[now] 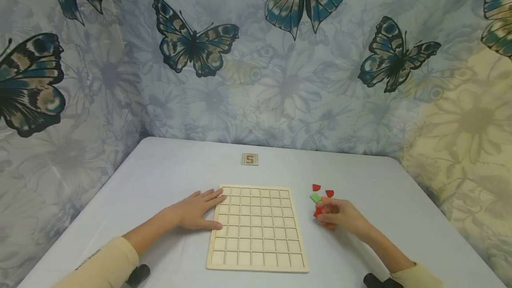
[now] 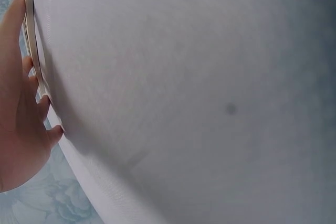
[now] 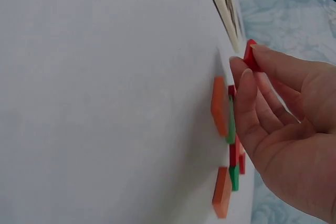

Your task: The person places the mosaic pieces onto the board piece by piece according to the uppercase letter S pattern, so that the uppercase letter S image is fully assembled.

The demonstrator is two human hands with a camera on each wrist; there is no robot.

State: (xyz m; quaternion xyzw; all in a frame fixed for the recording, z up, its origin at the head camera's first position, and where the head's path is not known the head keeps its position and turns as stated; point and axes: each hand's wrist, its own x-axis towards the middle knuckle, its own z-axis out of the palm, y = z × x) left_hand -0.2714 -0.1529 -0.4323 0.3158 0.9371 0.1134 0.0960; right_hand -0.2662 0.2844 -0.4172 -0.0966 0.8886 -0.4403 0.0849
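A pale wooden grid board lies on the table between the hands. My left hand rests at its left edge with fingers spread, fingertips and thumb over the rim. To the right of the board, my right hand pinches a small red piece between thumb and fingertips. Around and under that hand lie loose coloured pieces: a green piece, a red piece, another red piece and an orange piece. The hand partly covers the others.
A small square card with a reddish figure on a grid lies behind the board. White cloth covers the table. A butterfly-print curtain hangs behind it and along the sides.
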